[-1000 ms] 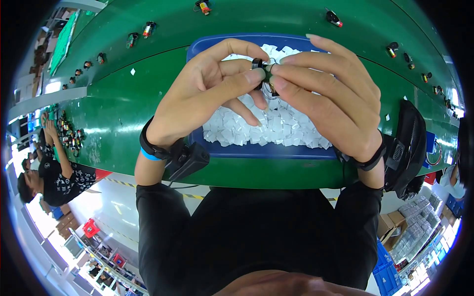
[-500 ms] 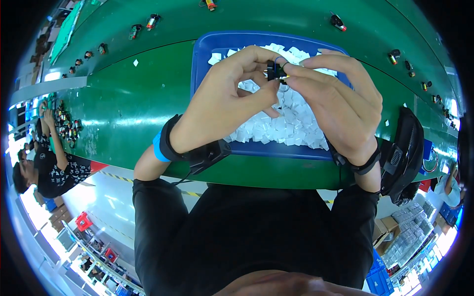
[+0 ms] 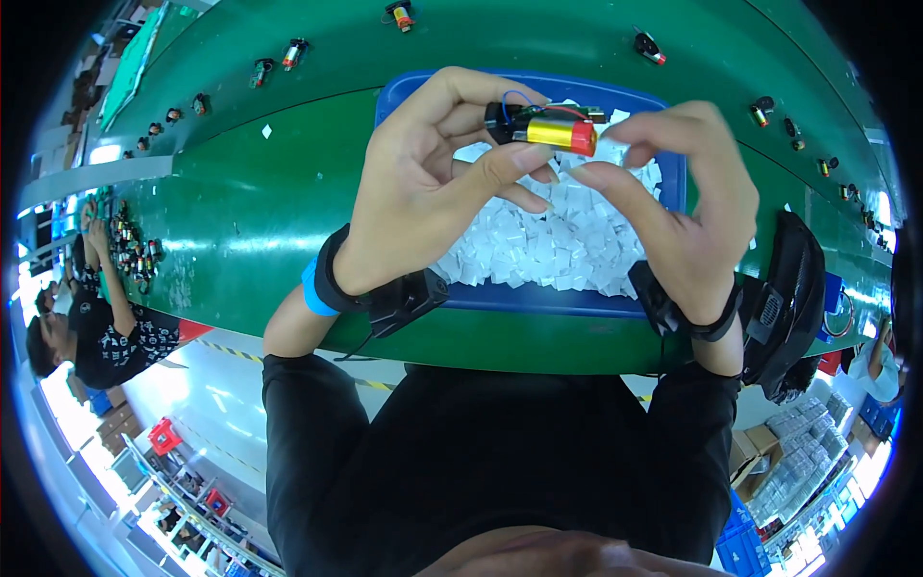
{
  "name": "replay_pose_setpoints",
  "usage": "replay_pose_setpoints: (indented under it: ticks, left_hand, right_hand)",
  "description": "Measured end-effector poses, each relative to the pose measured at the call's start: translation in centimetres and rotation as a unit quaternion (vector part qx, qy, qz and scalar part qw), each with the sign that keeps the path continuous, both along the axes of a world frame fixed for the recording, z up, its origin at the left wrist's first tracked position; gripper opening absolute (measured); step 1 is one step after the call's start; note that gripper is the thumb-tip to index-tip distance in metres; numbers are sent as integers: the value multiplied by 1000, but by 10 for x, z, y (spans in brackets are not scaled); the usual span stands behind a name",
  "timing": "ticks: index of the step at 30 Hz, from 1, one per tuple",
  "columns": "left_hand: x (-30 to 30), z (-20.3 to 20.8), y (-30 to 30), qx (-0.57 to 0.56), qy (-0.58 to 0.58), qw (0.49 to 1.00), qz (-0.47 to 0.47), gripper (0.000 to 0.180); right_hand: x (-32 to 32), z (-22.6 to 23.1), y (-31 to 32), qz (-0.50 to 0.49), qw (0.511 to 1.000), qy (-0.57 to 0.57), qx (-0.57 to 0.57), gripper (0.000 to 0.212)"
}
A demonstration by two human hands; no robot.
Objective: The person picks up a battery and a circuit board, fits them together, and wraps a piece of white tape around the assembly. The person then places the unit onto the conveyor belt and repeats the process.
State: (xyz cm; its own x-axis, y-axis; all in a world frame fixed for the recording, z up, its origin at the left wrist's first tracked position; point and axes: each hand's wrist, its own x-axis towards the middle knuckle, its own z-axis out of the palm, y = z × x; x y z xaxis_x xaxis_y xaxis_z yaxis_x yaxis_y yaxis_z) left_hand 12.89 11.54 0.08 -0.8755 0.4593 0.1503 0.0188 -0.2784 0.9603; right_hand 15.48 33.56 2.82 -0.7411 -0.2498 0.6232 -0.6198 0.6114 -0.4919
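Note:
A small battery assembly (image 3: 553, 134) has a gold cylinder with a red end, a black cap, a thin green circuit board, and blue and red wires. My left hand (image 3: 418, 178) grips it between thumb and fingers, gold side facing me and red end pointing right. Close to that red end, my right hand (image 3: 700, 207) is apart from the assembly, its thumb and bent fingers spread with nothing between them. Below both hands sits a blue tray (image 3: 538, 300) heaped with small white slips (image 3: 553, 252).
Similar assemblies (image 3: 293, 54) lie spaced along the far green surface (image 3: 538, 48). At the left, a co-worker (image 3: 101, 332) reaches toward a cluster of assemblies (image 3: 135, 248). A black bag-like object (image 3: 786, 293) rests right of my right wrist.
The battery assembly has turned so its gold side and red end now show. My right hand has let go and moved slightly right. The far assemblies have shifted slightly.

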Motion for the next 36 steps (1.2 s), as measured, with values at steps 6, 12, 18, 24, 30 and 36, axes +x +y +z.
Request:
replay_pose_setpoints:
  ticks: [6,12,18,24,30,36]
  left_hand:
    - [1,1,6,-22,83,995,54,34]
    - [1,-5,3,-132,273,945,118,39]
    - [3,-6,4,-172,366,901,156,41]
    - [0,-3,1,-171,407,883,157,36]
    - [5,5,13,-111,142,977,117,30]
    - [-76,9,0,-314,54,948,8,29]
  right_hand:
    - [2,-11,-11,67,976,-157,-134,23]
    - [3,-11,-10,101,960,-182,-187,14]
    - [6,-12,-13,118,945,-211,-222,12]
    - [10,-12,-17,114,935,-242,-231,13]
    - [-4,-21,-9,106,961,-195,-168,13]
    - [9,-15,-15,81,967,-188,-149,12]
